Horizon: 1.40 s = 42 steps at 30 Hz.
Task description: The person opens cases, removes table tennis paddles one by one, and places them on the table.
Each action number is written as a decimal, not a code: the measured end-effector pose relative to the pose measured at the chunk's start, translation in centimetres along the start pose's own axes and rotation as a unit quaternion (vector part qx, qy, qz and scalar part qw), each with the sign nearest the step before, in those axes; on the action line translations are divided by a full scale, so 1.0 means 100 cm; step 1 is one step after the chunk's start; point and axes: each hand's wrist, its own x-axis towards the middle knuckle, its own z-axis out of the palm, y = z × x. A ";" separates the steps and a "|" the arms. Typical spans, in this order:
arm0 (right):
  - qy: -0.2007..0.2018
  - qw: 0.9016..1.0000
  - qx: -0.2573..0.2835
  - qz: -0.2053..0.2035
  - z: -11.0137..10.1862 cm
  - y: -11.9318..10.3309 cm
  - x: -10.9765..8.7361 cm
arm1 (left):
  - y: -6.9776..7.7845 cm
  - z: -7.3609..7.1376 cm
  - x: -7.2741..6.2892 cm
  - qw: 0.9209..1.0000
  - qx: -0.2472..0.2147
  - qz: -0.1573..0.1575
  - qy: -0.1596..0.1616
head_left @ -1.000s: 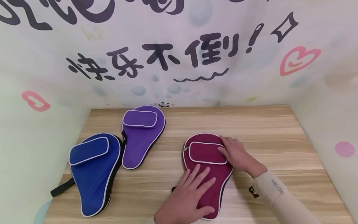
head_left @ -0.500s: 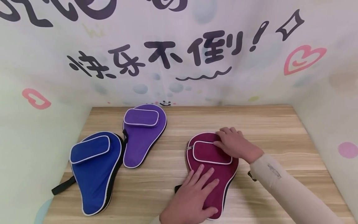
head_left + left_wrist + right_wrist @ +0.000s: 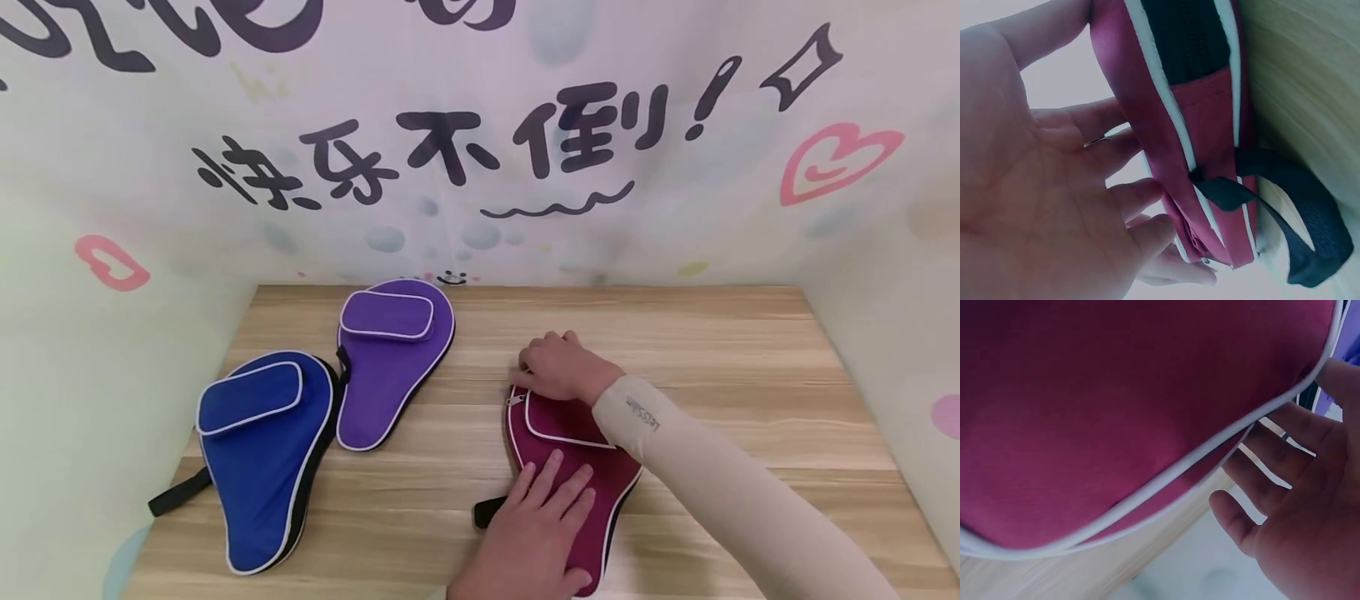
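A maroon table tennis racket case (image 3: 576,423) with white piping lies on the wooden table, its handle end towards me. My left hand (image 3: 528,529) rests spread on its lower front, fingers straight; the left wrist view shows the palm beside the case's edge. At the upper left of the case's head is my right hand (image 3: 562,364), fingers bent over the rim and thumb close to the zipper pull (image 3: 516,400). In the right wrist view, thumb and fingers meet the piped edge; whether they pinch anything is hidden. A black strap (image 3: 1329,231) loops from the case's side.
On the left lie a blue racket case (image 3: 266,467) and a purple racket case (image 3: 386,375), each with a front pocket. The blue one has a black strap (image 3: 180,493). A printed white backdrop (image 3: 360,242) stands behind the table (image 3: 720,350).
My right hand has moved left along the top of the maroon case, from its right edge to its upper left. My left hand has stayed on the case. The view has shifted slightly.
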 end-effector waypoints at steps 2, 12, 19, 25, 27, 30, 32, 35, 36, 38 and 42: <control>-0.014 1.000 -0.004 0.006 0.000 -0.003 0.003 | 0.002 -0.001 0.001 1.000 0.017 0.004 0.001; -0.057 0.997 -0.016 0.043 0.008 -0.012 0.013 | 0.002 -0.002 0.003 0.999 0.037 0.011 -0.005; -0.097 0.994 0.038 0.043 0.009 -0.006 0.018 | -0.022 -0.007 0.002 0.997 0.015 -0.013 0.079; -0.125 0.989 0.058 0.054 0.012 -0.002 0.018 | -0.041 0.001 0.009 0.991 0.010 -0.021 0.132; -0.131 0.987 0.068 0.060 0.014 -0.003 0.018 | -0.042 0.005 0.012 0.993 0.008 -0.005 0.117; -0.134 0.985 0.085 0.064 0.016 -0.005 0.018 | -0.041 0.009 0.014 0.996 -0.001 0.005 0.094; -0.131 0.984 0.098 0.064 0.016 -0.007 0.018 | -0.040 0.010 0.014 0.996 -0.006 0.004 0.086; -0.121 0.984 0.118 0.062 0.015 -0.009 0.018 | -0.040 0.011 0.014 0.996 -0.010 0.003 0.085; -0.118 0.983 0.128 0.060 0.015 -0.010 0.019 | -0.040 0.011 0.014 0.996 -0.010 0.002 0.085; -0.116 0.981 0.147 0.057 0.015 -0.010 0.019 | -0.040 0.011 0.015 0.996 -0.010 0.001 0.084; -0.116 0.978 0.170 0.042 0.017 -0.008 0.019 | -0.041 0.010 0.015 0.997 -0.007 -0.002 0.079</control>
